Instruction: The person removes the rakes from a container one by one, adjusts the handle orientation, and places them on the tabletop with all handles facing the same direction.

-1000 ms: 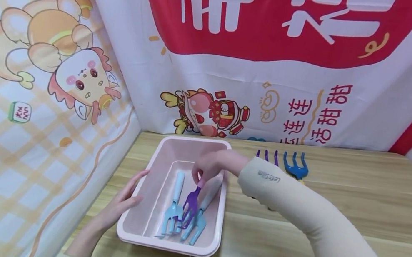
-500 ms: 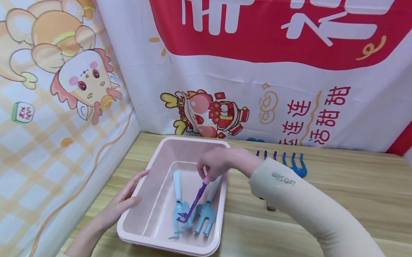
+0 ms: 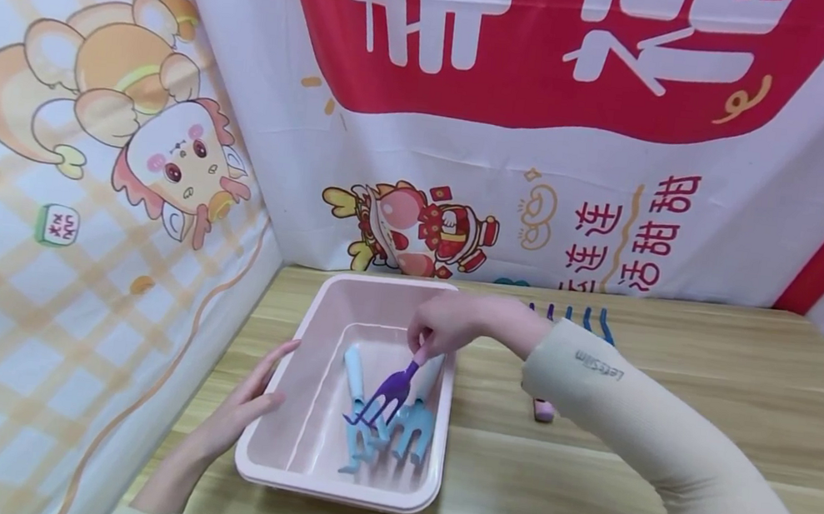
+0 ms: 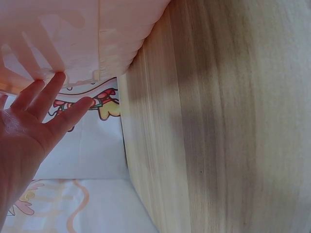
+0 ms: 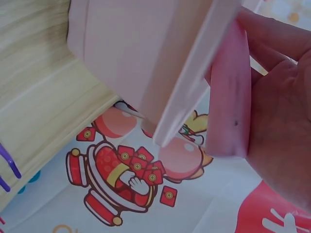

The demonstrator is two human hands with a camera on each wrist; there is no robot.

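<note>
Between the thumb and fingers of my right hand is the pink handle of a purple garden fork. The fork hangs tilted over the pale pink bin, tines toward its lower left. Close up in the right wrist view, the pink handle lies along the palm beside the bin's rim. Light blue garden forks lie in the bin, one with its handle at the left, another with its head at the right. My left hand touches the bin's left side, fingers extended; its fingers press against the wall.
Behind my right forearm, purple tines and blue tines of other forks show on the wooden table. A pink handle end pokes out below the sleeve. Printed cloth rises at the back and left.
My right hand has drifted right and slightly up with the purple fork, which has turned. The light blue forks have shifted in the bin. My left hand stays put.
</note>
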